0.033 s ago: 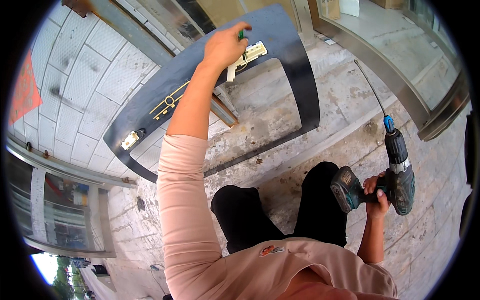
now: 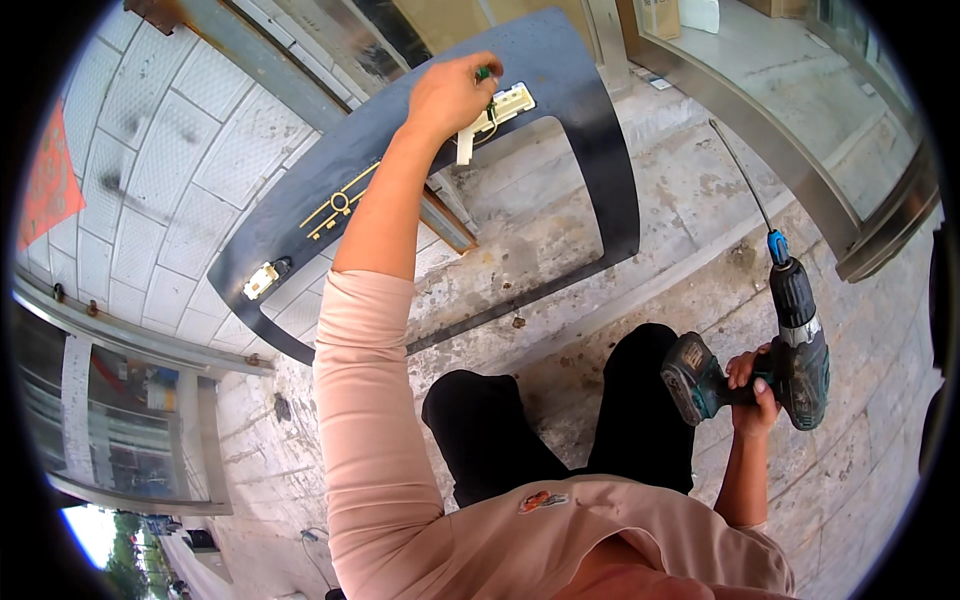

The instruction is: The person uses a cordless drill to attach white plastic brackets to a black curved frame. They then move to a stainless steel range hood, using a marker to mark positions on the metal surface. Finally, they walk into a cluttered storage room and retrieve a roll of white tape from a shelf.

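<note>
A dark grey panel (image 2: pixel 550 50) with a large cut-out stands tilted in front of me. My left hand (image 2: pixel 448 98) is closed at its upper part, thumb and fingers pinching a small green-topped piece (image 2: pixel 483 73). Just below the fingers, a cream door lock set (image 2: pixel 512 103) sits on the panel, with a pale lever and a thin loop of wire hanging from it. At the right, my right hand (image 2: pixel 755 400) is wrapped round the grip of a teal-and-black cordless drill (image 2: pixel 808 385). Its long bit (image 2: pixel 742 170), with a blue collar, points away from me.
A second cream fitting (image 2: pixel 262 281) and a gold ring-shaped ornament (image 2: pixel 339 203) are on the panel's left. Behind it rise a tiled wall (image 2: pixel 210 140) and a rusty metal post (image 2: pixel 280 60). A metal-framed glass door (image 2: pixel 800 160) stands at the right, above worn stone paving (image 2: pixel 860 480).
My left fingers have curled and shifted slightly round the green-topped piece, which sits a little differently. The pale lever has moved slightly right. The right hand and drill stay in place.
</note>
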The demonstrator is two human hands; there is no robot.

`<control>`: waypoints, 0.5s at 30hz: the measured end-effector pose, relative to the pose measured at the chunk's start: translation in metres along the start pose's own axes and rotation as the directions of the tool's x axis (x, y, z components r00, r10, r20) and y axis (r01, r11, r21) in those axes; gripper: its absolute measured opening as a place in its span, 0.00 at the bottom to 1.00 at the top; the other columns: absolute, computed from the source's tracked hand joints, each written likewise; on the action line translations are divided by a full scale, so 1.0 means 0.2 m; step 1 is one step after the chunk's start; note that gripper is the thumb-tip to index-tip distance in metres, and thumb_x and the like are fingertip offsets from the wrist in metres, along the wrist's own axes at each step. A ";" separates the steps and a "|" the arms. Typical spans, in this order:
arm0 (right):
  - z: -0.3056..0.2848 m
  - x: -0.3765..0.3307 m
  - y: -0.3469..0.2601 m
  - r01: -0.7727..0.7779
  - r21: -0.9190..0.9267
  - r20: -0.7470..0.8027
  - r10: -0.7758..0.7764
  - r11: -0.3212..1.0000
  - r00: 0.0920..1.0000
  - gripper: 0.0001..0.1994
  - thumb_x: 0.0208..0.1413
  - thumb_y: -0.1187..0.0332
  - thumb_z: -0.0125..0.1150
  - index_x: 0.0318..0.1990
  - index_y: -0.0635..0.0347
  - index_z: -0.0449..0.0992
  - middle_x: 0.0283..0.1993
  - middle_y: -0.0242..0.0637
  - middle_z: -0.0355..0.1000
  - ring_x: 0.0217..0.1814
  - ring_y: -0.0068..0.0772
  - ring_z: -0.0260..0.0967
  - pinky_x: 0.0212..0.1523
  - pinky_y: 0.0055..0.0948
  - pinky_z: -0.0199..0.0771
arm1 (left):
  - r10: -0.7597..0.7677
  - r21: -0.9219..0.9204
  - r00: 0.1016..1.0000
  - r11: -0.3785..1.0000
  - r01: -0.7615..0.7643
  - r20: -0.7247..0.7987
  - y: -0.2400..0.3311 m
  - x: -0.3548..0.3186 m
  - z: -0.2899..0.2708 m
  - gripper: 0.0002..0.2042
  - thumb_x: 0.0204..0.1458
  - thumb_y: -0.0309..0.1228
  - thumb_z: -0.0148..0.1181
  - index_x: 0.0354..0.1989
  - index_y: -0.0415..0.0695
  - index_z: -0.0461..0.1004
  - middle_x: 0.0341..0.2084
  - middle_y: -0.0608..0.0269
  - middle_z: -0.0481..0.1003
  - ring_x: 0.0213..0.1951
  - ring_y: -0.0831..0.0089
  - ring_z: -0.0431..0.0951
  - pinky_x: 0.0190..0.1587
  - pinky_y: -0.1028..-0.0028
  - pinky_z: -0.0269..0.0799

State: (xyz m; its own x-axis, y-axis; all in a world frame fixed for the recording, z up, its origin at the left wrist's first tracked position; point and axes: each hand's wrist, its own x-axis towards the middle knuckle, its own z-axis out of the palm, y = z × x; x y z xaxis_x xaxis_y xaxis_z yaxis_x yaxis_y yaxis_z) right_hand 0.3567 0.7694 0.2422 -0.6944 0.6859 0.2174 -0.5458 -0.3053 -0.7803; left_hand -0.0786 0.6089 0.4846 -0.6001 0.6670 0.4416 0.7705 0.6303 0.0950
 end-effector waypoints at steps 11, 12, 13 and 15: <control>-0.02 0.00 0.01 0.003 -0.002 -0.010 -0.003 1.000 1.000 0.25 0.44 0.62 0.60 0.48 0.64 0.62 0.23 0.35 0.61 0.25 0.30 0.61 0.36 0.32 0.63 | -0.158 0.183 0.979 0.966 0.180 -0.128 -0.17 -0.03 0.20 0.14 0.45 0.36 0.62 0.42 0.51 0.79 0.31 0.56 0.80 0.36 0.58 0.79 0.39 0.63 0.74; -0.03 0.00 0.01 0.002 0.003 -0.016 -0.002 1.000 1.000 0.25 0.44 0.62 0.60 0.48 0.64 0.62 0.23 0.35 0.61 0.25 0.30 0.61 0.36 0.32 0.63 | -0.177 0.219 0.974 0.954 0.206 -0.143 -0.16 -0.03 0.20 0.13 0.46 0.36 0.62 0.42 0.51 0.79 0.32 0.55 0.80 0.37 0.57 0.80 0.39 0.62 0.75; -0.03 0.00 0.02 0.001 0.007 -0.022 0.000 1.000 1.000 0.25 0.44 0.62 0.60 0.48 0.64 0.62 0.23 0.35 0.61 0.25 0.30 0.61 0.36 0.32 0.63 | -0.192 0.210 0.970 0.953 0.220 -0.147 -0.15 -0.04 0.21 0.13 0.47 0.37 0.62 0.42 0.51 0.79 0.31 0.55 0.80 0.37 0.57 0.80 0.39 0.62 0.74; -0.02 0.00 0.02 -0.007 0.016 -0.016 0.007 1.000 1.000 0.25 0.44 0.62 0.60 0.48 0.64 0.62 0.23 0.35 0.61 0.25 0.30 0.61 0.36 0.32 0.63 | -0.225 0.195 0.962 0.947 0.253 -0.155 -0.15 -0.05 0.22 0.13 0.49 0.39 0.60 0.41 0.51 0.79 0.31 0.54 0.80 0.37 0.56 0.80 0.39 0.62 0.74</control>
State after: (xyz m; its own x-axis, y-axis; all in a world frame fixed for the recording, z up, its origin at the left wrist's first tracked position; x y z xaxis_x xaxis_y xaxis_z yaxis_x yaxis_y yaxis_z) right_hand 0.3565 0.7715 0.2370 -0.6906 0.6942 0.2026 -0.5488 -0.3206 -0.7720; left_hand -0.1048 0.6000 0.4385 -0.7173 0.4377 0.5421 0.5360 0.8438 0.0279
